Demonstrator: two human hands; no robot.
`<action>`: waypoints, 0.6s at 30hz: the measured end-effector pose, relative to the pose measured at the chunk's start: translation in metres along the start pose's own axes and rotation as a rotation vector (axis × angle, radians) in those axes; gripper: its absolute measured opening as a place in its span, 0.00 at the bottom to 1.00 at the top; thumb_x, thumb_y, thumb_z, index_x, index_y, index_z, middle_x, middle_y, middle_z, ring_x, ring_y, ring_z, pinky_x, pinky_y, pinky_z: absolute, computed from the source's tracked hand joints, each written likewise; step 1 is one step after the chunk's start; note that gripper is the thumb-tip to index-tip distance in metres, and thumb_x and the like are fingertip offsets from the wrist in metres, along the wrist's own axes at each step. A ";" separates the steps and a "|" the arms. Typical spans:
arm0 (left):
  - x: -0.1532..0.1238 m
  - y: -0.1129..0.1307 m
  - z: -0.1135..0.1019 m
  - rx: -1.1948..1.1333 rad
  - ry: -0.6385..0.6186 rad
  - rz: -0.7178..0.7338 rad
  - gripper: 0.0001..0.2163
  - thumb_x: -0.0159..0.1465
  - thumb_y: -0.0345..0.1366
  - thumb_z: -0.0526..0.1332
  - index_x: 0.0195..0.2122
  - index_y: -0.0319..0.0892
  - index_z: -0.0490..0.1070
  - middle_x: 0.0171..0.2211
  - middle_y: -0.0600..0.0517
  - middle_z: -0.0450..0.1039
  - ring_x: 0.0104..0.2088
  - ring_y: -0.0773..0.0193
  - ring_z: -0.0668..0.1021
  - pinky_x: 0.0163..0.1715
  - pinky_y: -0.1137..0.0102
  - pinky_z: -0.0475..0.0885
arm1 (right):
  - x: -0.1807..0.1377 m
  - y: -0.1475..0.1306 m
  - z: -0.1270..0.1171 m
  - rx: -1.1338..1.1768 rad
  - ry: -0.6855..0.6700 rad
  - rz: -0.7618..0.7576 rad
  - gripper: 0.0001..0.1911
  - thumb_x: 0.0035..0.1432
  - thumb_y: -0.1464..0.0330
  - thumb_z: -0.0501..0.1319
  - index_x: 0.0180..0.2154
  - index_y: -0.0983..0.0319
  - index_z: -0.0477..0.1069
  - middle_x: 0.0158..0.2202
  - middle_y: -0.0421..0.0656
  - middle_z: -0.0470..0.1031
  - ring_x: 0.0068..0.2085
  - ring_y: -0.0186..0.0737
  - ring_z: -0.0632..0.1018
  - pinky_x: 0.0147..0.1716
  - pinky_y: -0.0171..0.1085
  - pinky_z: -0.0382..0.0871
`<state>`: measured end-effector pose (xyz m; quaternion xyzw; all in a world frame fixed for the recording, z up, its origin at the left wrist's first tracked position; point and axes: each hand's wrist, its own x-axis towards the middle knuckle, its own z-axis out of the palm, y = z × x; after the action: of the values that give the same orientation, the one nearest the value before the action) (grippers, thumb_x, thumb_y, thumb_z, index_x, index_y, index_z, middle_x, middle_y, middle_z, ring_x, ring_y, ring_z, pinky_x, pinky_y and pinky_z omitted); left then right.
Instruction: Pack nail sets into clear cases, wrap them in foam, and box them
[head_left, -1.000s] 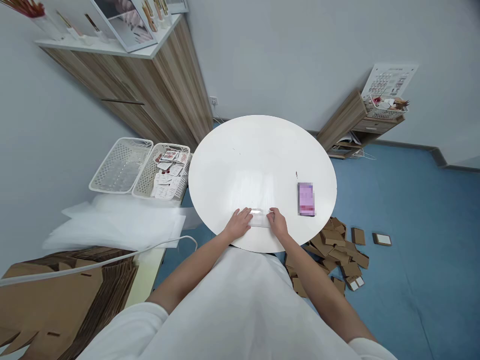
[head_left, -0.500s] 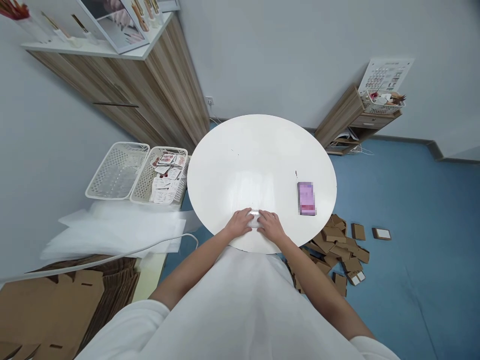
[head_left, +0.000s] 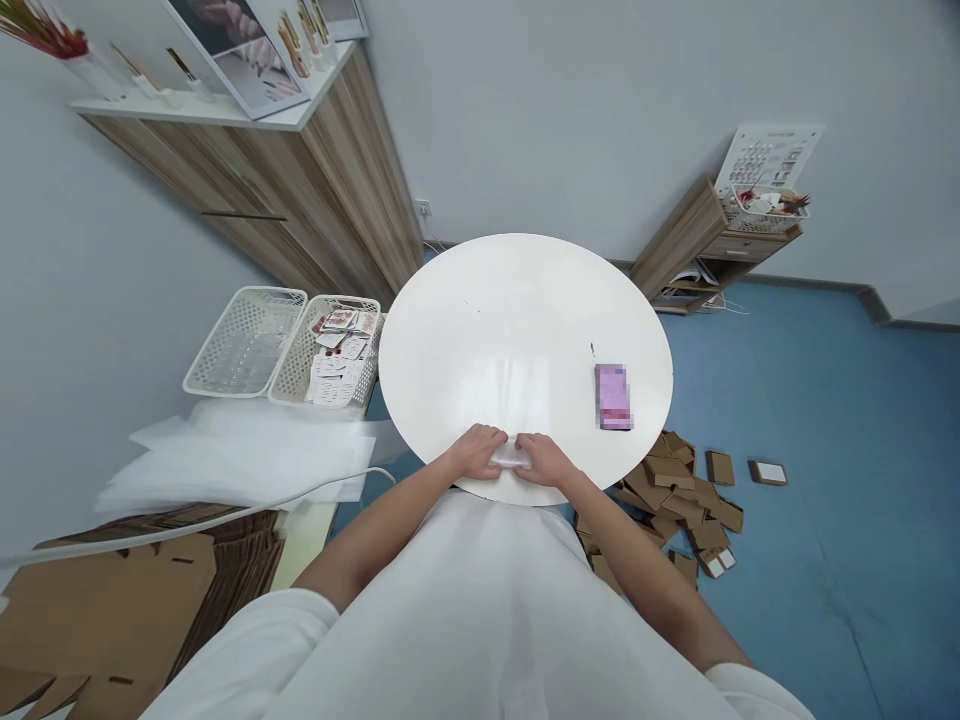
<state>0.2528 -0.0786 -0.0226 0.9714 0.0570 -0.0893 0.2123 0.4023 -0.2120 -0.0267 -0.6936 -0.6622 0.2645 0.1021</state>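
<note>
Near the front edge of the round white table [head_left: 517, 300], a small whitish, translucent wrapped bundle [head_left: 511, 456] lies between my two hands. My left hand [head_left: 478, 452] grips its left end with curled fingers. On the opposite end, my right hand [head_left: 545, 461] is closed in the same way, thumb towards my body. What is inside the wrapping cannot be made out. A purple pixelated rectangle, perhaps a phone [head_left: 613, 397], rests on the table to the right of my hands.
Left of the table stand a white basket [head_left: 196, 370] and a second basket [head_left: 285, 385] holding cards. White foam sheets [head_left: 247, 450] and flat cardboard boxes [head_left: 112, 610] lie nearer, crossed by a cable [head_left: 300, 492]. Folded boxes [head_left: 675, 475] pile on the floor at right.
Both hands have drawn slightly towards my body with the bundle. My fingers, flatter on top before, now curl around its ends. The view has shifted a little.
</note>
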 end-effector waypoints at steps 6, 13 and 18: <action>-0.016 0.009 0.003 -0.033 -0.020 0.026 0.14 0.53 0.41 0.56 0.39 0.42 0.61 0.36 0.49 0.67 0.36 0.58 0.70 0.39 0.64 0.62 | -0.010 -0.008 0.005 0.027 -0.018 -0.001 0.15 0.49 0.61 0.57 0.38 0.61 0.64 0.34 0.43 0.71 0.35 0.41 0.70 0.37 0.39 0.59; -0.009 0.001 -0.001 -0.087 0.121 -0.044 0.11 0.57 0.40 0.53 0.41 0.44 0.63 0.49 0.47 0.61 0.50 0.55 0.64 0.45 0.62 0.61 | 0.001 -0.005 -0.006 0.070 0.117 0.010 0.10 0.50 0.65 0.56 0.36 0.60 0.66 0.41 0.44 0.69 0.43 0.41 0.68 0.41 0.39 0.60; -0.005 -0.001 -0.009 -0.064 0.188 -0.105 0.17 0.61 0.42 0.50 0.49 0.43 0.60 0.51 0.45 0.61 0.49 0.56 0.65 0.47 0.61 0.60 | 0.009 -0.004 -0.010 -0.023 0.149 0.114 0.12 0.56 0.63 0.52 0.38 0.61 0.68 0.39 0.46 0.68 0.40 0.41 0.69 0.39 0.39 0.61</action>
<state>0.2489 -0.0743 -0.0137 0.9640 0.1303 -0.0070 0.2318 0.4031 -0.2010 -0.0185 -0.7491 -0.6152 0.2098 0.1277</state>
